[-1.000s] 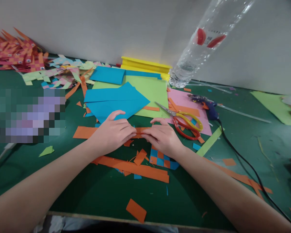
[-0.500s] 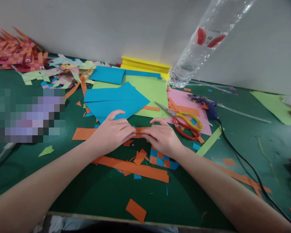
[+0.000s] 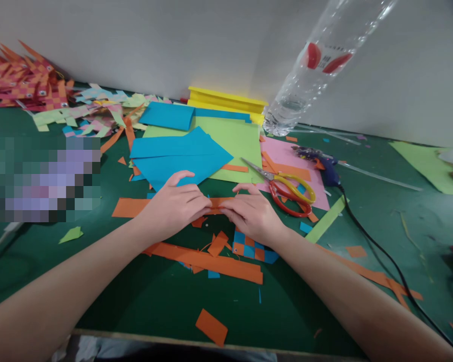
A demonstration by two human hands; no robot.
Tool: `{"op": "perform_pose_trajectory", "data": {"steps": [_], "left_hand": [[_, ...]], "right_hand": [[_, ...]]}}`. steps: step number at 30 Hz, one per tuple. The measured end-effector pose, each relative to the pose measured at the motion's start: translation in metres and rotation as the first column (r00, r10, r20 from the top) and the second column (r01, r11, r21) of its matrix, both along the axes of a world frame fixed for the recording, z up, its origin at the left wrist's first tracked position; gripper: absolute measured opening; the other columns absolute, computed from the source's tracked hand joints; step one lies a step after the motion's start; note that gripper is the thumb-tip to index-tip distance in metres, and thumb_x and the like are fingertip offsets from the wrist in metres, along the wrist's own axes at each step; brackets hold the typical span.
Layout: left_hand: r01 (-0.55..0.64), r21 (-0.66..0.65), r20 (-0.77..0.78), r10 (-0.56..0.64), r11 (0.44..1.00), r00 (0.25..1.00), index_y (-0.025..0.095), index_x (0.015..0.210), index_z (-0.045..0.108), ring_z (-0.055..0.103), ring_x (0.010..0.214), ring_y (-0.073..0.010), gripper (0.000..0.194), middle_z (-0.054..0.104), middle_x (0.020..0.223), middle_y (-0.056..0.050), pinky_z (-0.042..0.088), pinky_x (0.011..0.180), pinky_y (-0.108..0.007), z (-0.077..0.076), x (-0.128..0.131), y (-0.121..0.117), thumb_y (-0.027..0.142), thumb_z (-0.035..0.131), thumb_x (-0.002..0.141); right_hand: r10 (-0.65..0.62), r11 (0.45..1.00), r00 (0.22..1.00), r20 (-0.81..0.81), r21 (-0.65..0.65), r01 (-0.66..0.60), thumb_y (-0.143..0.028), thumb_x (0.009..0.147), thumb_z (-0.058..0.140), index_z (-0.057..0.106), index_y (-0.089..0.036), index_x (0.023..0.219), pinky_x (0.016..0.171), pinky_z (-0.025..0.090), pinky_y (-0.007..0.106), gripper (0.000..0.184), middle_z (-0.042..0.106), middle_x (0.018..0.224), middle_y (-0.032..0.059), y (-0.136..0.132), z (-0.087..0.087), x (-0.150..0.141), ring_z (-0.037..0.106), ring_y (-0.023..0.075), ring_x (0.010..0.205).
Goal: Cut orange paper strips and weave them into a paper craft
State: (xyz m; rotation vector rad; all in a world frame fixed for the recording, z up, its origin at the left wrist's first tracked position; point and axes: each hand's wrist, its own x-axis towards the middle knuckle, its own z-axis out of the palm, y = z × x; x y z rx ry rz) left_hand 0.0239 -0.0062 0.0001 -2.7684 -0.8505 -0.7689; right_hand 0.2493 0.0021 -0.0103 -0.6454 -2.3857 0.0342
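An orange paper strip [image 3: 130, 207] runs crosswise over the green table. My left hand [image 3: 177, 206] pinches it near the middle between thumb and fingers. Close beside, my right hand [image 3: 251, 211] pinches the same strip, and a small length shows between my fingertips. Partly under my right hand lies a blue-and-orange checkered paper piece [image 3: 249, 247] with a small eye on it. Nearer to me is another long orange strip [image 3: 207, 260] with small scraps around it. A folded blue paper sheet [image 3: 177, 155] lies just beyond my left hand.
Scissors [image 3: 290, 188] with red and yellow handles lie right of my hands. Beyond them is a glue gun [image 3: 326, 168] with a black cord. A clear bottle [image 3: 309, 75] stands by the wall. Woven red-orange paper pieces [image 3: 26, 83] and scraps fill the back left.
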Motion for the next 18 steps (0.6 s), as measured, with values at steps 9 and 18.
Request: {"op": "perform_pose_trajectory", "data": {"steps": [9,18], "left_hand": [[0.001,-0.007,-0.007,-0.001,1.000,1.000,0.015,0.090,0.066,0.066,0.075,-0.0146,0.026,0.072,0.077,0.000,0.038,0.105,-0.047,0.0004,-0.0005,-0.0007,0.019,0.044,0.103],[0.005,0.003,0.003,-0.005,1.000,1.000,0.016,0.088,0.065,0.065,0.073,-0.0140,0.026,0.071,0.076,0.000,0.037,0.105,-0.046,0.0000,-0.0003,-0.0003,0.018,0.044,0.103]], "right_hand": [[-0.013,0.999,1.000,0.010,0.031,0.013,-0.020,0.100,0.045,0.065,-0.019,0.089,0.086,0.050,0.036,0.023,0.070,0.065,0.0000,-0.0001,0.0003,-0.0004,0.057,0.0122,0.053],[-0.010,0.995,1.000,-0.021,-0.096,0.008,-0.018,0.099,0.044,0.066,-0.018,0.090,0.088,0.050,0.037,0.024,0.066,0.059,-0.0021,-0.0001,-0.0014,0.0000,0.054,0.0120,0.051]]}}
